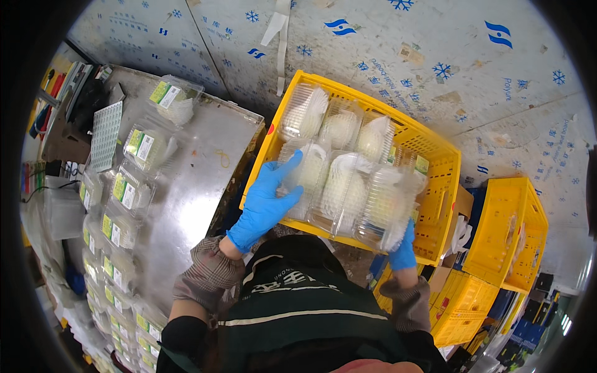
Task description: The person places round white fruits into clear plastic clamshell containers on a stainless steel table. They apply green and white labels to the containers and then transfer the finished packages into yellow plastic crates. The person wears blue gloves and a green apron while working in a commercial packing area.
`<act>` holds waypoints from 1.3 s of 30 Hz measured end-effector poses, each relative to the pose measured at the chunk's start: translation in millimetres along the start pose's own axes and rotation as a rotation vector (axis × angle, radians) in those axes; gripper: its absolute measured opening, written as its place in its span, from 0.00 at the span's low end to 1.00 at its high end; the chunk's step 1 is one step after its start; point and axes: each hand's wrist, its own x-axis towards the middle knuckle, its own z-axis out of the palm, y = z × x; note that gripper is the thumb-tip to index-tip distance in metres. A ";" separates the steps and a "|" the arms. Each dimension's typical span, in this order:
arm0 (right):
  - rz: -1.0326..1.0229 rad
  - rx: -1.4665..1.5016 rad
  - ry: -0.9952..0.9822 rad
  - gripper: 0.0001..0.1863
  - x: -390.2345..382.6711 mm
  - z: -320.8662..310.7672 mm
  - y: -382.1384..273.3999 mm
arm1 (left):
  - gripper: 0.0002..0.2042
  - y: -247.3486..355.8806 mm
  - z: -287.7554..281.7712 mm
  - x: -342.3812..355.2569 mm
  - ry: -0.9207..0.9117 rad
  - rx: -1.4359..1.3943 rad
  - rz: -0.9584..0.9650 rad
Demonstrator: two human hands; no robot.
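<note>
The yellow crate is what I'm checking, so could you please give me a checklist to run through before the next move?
1. Left hand gloved, at the front row's left end: ok.
2. Right hand gloved, at that row's right end: ok.
3. Right hand's full grip visible: not ok, partly hidden.
4. Front-row clear packs seated in the yellow crate: cannot tell, undersides hidden.
5. Pack lids fastened: cannot tell.
</note>
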 end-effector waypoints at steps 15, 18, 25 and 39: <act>-0.527 -1.212 -0.020 0.17 56.8 9.7 0.0 | 0.23 -74.6 -130.7 -9.5 0.758 0.653 0.049; -1.072 -1.360 -0.033 0.18 49.3 110.2 -31.0 | 0.27 -130.4 -229.2 -56.8 1.126 1.080 -0.502; -0.561 -1.044 -0.958 0.26 147.2 463.5 99.5 | 0.34 -162.4 -235.9 -85.3 1.268 0.880 -0.628; -0.045 -1.121 -1.293 0.22 145.7 597.7 156.5 | 0.32 -156.5 -184.8 -137.4 1.601 -0.503 -0.693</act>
